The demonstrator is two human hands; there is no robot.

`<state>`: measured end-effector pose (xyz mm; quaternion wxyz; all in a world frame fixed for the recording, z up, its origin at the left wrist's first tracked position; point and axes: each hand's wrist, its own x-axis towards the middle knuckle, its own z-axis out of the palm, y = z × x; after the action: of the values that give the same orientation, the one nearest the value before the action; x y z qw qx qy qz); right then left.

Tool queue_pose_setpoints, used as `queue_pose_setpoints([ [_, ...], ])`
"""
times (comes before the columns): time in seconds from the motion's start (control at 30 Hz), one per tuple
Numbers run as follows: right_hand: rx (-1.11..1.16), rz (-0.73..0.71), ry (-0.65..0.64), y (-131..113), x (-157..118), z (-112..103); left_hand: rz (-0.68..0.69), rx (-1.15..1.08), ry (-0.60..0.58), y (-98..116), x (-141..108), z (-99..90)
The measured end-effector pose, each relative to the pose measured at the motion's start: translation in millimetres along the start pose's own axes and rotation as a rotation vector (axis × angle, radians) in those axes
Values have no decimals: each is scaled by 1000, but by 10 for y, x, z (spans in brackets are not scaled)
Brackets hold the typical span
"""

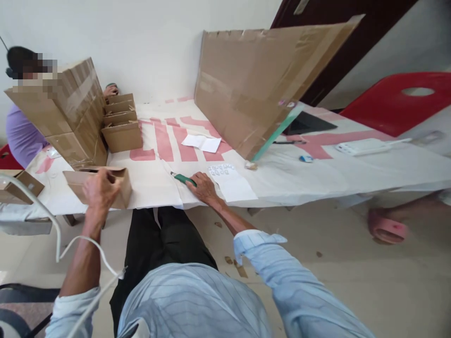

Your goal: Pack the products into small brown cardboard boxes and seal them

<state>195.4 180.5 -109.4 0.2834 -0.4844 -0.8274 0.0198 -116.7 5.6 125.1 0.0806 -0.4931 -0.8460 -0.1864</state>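
Small carton (124, 188): located at the near edge of the tabletop (151, 183), flap raised. From where I stand, the left hand (100, 188) is clamped on its top edge. The right hand (203, 187) is closed around a green cutter (185, 179) (blade exposure too small to judge). Recommended: brace the carton squarely, cutter tip away from fingers. Beyond: open boxes (122, 137) in a row.

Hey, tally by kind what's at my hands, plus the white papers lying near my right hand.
Green cutter in right hand: 1
Cardboard box at left hand: 1
White papers: 2
Total: 4
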Motion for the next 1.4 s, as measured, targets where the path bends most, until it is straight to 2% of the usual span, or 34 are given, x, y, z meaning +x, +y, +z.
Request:
queue_pose_setpoints([
  [0.1, 18, -28, 22, 40, -18, 40, 108, -80, -97, 452, -240, 147],
  [0.17, 45, -46, 28, 71, -33, 62, 261, -216, -97, 602, -318, 187],
  [0.2, 58, -53, 30, 87, -40, 73, 325, -287, -51, 603, -316, 185],
  [0.23, 68, -58, 33, 101, -47, 85, 371, -352, 28, 550, -285, 171],
  [0.3, 77, -62, 40, 124, -58, 110, 378, -438, 243, 304, -146, 119],
  [0.37, 77, -69, 49, 137, -66, 133, 295, -492, 422, -58, 46, 78],
  [0.4, 75, -72, 53, 141, -68, 143, 233, -535, 455, -251, 139, 79],
  [0.43, 74, -74, 58, 142, -71, 150, 178, -604, 425, -437, 219, 101],
  [0.47, 73, -76, 61, 142, -73, 154, 136, -701, 342, -608, 280, 148],
  [0.57, 79, -82, 68, 133, -81, 153, 115, -1066, -63, -977, 328, 414],
  [0.63, 85, -83, 71, 126, -88, 145, 132, -1246, -300, -1100, 276, 630],
  [0.73, 90, -82, 73, 123, -103, 134, 170, -1306, -480, -1158, 163, 868],
  [0.8, 94, -92, 67, 132, -115, 130, 196, -1255, -528, -1156, 93, 935],
  [0.87, 98, -109, 60, 149, -130, 131, 205, -1205, -524, -1132, 17, 954],
  [1.0, 100, -112, 58, 191, -168, 137, 193, -1108, -398, -978, -193, 992],
  [1.17, 110, -114, 60, 225, -224, 128, 217, -1001, -198, -632, -478, 1079],
  [1.4, 100, -118, 64, 271, -251, 136, 116, -925, -106, -316, -701, 965],
])
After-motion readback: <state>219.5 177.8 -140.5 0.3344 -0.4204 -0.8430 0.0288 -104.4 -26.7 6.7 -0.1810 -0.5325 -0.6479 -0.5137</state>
